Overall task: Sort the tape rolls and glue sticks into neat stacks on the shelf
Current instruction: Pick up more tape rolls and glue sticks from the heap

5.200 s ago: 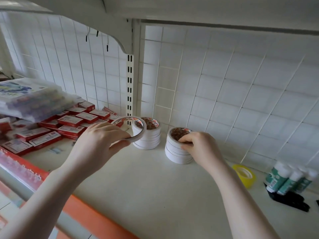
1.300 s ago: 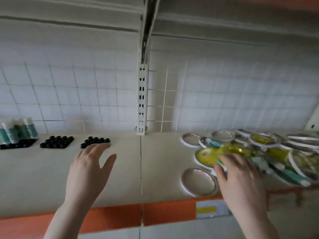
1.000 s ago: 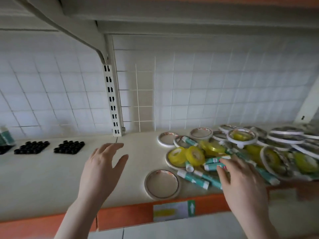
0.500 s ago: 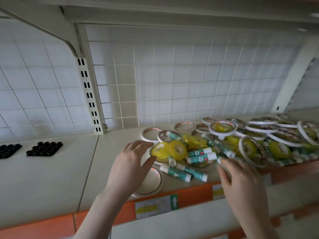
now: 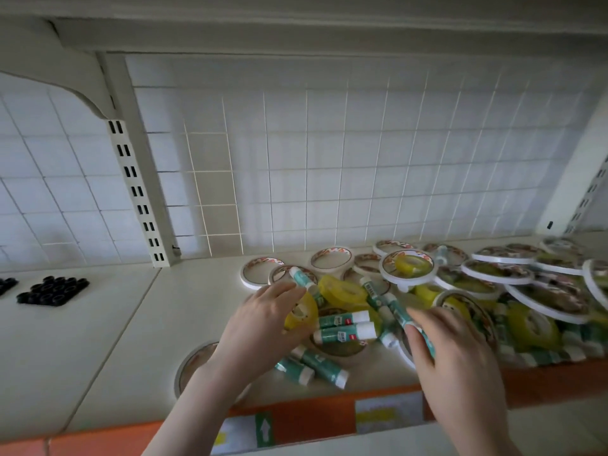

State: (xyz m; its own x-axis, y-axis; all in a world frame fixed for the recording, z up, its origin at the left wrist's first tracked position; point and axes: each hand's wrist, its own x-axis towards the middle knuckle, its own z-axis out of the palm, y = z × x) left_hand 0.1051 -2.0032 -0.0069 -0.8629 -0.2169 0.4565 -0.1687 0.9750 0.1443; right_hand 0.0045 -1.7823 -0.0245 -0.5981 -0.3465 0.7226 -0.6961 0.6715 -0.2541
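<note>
A jumbled pile of white tape rolls, yellow tape rolls and teal-and-white glue sticks covers the right half of the shelf. My left hand reaches into the pile's left edge, with fingers and thumb curled round a small yellow tape roll. My right hand lies on the pile's front, its fingers closing on a glue stick that lies slanted. One white tape roll lies flat by the front edge, partly under my left wrist.
Two trays of black caps sit at the far left of the shelf. A slotted upright and a wire grid back panel stand behind. The orange front edge carries price labels. Another shelf hangs overhead.
The view swung right from the stacked rolls to the loose pile. Both hands moved forward into the pile; the left took hold of a yellow roll, the right closed on a glue stick.
</note>
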